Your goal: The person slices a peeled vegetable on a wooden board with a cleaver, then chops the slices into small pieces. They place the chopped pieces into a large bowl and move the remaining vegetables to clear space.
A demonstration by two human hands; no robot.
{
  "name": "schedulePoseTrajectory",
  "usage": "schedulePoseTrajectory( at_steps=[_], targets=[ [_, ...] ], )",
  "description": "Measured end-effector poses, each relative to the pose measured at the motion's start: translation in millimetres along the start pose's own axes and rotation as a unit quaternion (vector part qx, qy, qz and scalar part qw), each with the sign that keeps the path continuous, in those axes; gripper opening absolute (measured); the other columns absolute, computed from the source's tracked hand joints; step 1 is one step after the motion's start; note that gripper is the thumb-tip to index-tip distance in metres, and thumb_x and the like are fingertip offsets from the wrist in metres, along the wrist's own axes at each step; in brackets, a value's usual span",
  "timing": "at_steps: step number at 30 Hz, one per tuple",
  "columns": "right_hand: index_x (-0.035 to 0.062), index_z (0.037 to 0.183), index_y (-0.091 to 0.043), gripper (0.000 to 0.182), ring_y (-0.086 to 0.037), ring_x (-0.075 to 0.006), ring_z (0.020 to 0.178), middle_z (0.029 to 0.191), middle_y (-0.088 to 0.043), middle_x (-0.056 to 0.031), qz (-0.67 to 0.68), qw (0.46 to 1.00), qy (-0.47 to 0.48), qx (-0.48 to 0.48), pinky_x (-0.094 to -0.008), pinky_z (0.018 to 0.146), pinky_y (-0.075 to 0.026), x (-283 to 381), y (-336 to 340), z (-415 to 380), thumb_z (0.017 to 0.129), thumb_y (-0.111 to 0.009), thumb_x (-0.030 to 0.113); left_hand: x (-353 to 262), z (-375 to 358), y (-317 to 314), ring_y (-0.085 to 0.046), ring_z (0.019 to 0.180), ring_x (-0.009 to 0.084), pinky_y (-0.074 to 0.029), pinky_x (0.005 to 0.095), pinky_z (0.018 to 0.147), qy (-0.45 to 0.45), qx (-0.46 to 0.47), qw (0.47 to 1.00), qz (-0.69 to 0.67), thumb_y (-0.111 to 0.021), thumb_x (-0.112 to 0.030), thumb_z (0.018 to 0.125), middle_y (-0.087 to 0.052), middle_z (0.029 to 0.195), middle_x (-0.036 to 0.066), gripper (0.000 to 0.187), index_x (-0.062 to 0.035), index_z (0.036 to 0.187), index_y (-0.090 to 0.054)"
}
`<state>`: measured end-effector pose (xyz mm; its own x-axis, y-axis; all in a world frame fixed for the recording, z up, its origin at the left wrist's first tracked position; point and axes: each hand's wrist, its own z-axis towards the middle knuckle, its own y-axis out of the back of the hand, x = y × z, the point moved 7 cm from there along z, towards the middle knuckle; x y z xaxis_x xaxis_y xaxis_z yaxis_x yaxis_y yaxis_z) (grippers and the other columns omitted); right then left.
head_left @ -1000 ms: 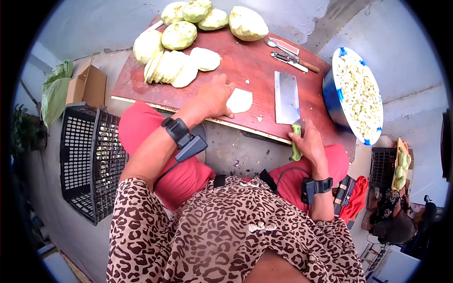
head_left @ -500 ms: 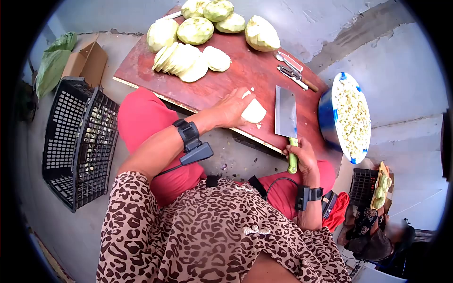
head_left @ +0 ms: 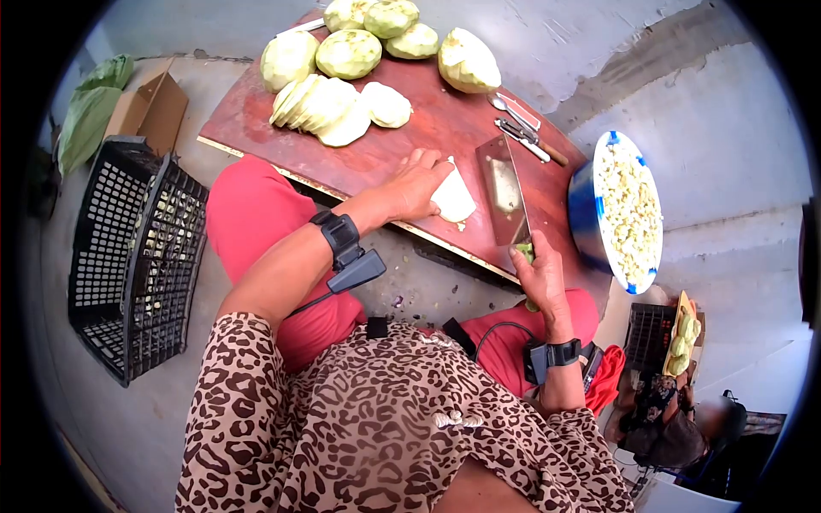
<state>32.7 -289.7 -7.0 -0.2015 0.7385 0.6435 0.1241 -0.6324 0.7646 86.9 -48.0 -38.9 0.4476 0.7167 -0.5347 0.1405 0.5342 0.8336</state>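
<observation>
My left hand rests on the near part of the red tabletop, fingers bent against a white wedge-shaped stack of cut vegetable. In my right hand is a cleaver, gripped by its green handle, which the fingers mostly cover. Its broad blade is tilted, just right of the white piece and apart from it. Farther back lie a fanned row of round pale slices and several whole peeled pale-green vegetables.
A blue-and-white basin of small diced pieces stands at the table's right. Peelers and a spoon lie near the back edge. Black crates and a cardboard box are at left. Another person sits at lower right.
The cleaver has turned in my right hand, its blade now tilted and reflecting the red table. My right hand has moved slightly up. My left hand stays at the white piece, fingers slightly shifted.
</observation>
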Motion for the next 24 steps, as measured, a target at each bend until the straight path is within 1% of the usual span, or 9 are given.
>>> schedulePoseTrajectory(
  at_steps=[2, 3, 8, 11, 15, 18, 22, 23, 24],
  targets=[
    [0.0029, 0.100, -0.055, 0.020, -0.063, -0.0436, 0.076, 0.078, -0.063, -0.0222, -0.030, 0.999, 0.022, -0.002, -0.0448, 0.065, -0.049, 12.4, -1.1, -2.9, 0.085, -0.067, 0.010, -3.8, -1.5, 1.6, -0.037, 0.131, 0.0410, -0.036, 0.0474, 0.108, 0.022, 0.016, 1.000, -0.001, -0.084, -0.022, 0.070, -0.040, 0.139, 0.022, 0.080, -0.0015, 0.137, -0.046],
    [0.0029, 0.099, -0.053, 0.020, -0.062, -0.0459, 0.078, 0.080, -0.063, -0.0239, -0.036, 0.999, 0.026, 0.004, -0.0465, 0.066, -0.048, 12.4, -2.5, -3.5, 0.086, -0.067, 0.010, -7.3, -2.7, -0.1, -0.037, 0.131, 0.0415, -0.035, 0.0476, 0.108, 0.019, 0.008, 1.000, 0.014, -0.085, -0.025, 0.069, -0.040, 0.139, 0.022, 0.081, -0.0018, 0.137, -0.047],
    [0.0022, 0.102, -0.051, 0.022, -0.061, -0.0482, 0.081, 0.081, -0.063, -0.0266, -0.048, 0.996, 0.055, 0.056, -0.0504, 0.067, -0.047, 33.6, -7.1, -7.7, 0.087, -0.066, 0.010, -17.9, -8.6, -8.0, -0.037, 0.131, 0.0435, -0.033, 0.0480, 0.109, -0.018, -0.018, 0.999, 0.044, -0.087, -0.036, 0.065, -0.038, 0.140, 0.024, 0.087, -0.0035, 0.136, -0.048],
    [0.0017, 0.103, -0.050, 0.023, -0.061, -0.0488, 0.081, 0.079, -0.062, -0.0274, -0.057, 0.995, 0.048, 0.071, -0.0511, 0.067, -0.047, 39.2, -8.1, -11.3, 0.088, -0.065, 0.010, -13.4, -7.9, -12.0, -0.036, 0.131, 0.0439, -0.033, 0.0484, 0.110, -0.027, -0.019, 0.999, 0.001, -0.087, -0.037, 0.065, -0.038, 0.141, 0.024, 0.087, -0.0036, 0.136, -0.048],
    [0.0010, 0.104, -0.053, 0.023, -0.061, -0.0483, 0.080, 0.078, -0.062, -0.0268, -0.034, 0.996, 0.025, 0.076, -0.0497, 0.067, -0.048, 30.6, -7.4, -10.7, 0.087, -0.066, 0.010, -21.0, -6.3, -13.1, -0.037, 0.130, 0.0438, -0.031, 0.0493, 0.110, -0.019, -0.059, 0.998, 0.006, -0.087, -0.037, 0.065, -0.037, 0.141, 0.024, 0.086, -0.0039, 0.135, -0.049],
    [0.0002, 0.105, -0.056, 0.023, -0.062, -0.0474, 0.080, 0.080, -0.063, -0.0263, 0.018, 0.998, 0.040, 0.045, -0.0477, 0.067, -0.048, 35.7, 6.0, -11.0, 0.087, -0.066, 0.010, -27.5, -3.4, -17.1, -0.036, 0.130, 0.0434, -0.030, 0.0494, 0.110, -0.003, -0.079, 0.996, 0.033, -0.087, -0.034, 0.065, -0.037, 0.141, 0.024, 0.085, -0.0043, 0.135, -0.049],
    [0.0011, 0.108, -0.060, 0.023, -0.064, -0.0442, 0.079, 0.082, -0.064, -0.0254, 0.040, 0.999, -0.019, 0.008, -0.0457, 0.066, -0.048, 11.1, 6.7, -9.5, 0.087, -0.066, 0.011, -29.2, -0.6, -18.4, -0.035, 0.129, 0.0431, -0.030, 0.0487, 0.110, -0.009, -0.067, 0.997, 0.038, -0.086, -0.027, 0.063, -0.036, 0.140, 0.024, 0.086, -0.0061, 0.136, -0.046],
    [0.0025, 0.109, -0.060, 0.023, -0.067, -0.0376, 0.074, 0.081, -0.067, -0.0209, 0.052, 0.999, -0.004, 0.000, -0.0440, 0.066, -0.049, 8.2, 6.9, -9.7, 0.088, -0.066, 0.011, -29.7, 0.0, -18.6, -0.035, 0.129, 0.0432, -0.030, 0.0485, 0.110, -0.012, -0.058, 0.997, 0.038, -0.086, -0.026, 0.064, -0.036, 0.140, 0.024, 0.086, -0.0066, 0.137, -0.045],
    [0.0027, 0.109, -0.061, 0.023, -0.066, -0.0347, 0.072, 0.080, -0.067, -0.0187, 0.096, 0.995, -0.006, -0.012, -0.0434, 0.066, -0.049, 0.1, 2.7, -10.1, 0.088, -0.066, 0.011, -30.4, -0.1, -18.1, -0.035, 0.129, 0.0433, -0.030, 0.0484, 0.110, -0.016, -0.049, 0.998, 0.039, -0.085, -0.025, 0.064, -0.036, 0.140, 0.024, 0.087, -0.0071, 0.138, -0.044]
  ],
)
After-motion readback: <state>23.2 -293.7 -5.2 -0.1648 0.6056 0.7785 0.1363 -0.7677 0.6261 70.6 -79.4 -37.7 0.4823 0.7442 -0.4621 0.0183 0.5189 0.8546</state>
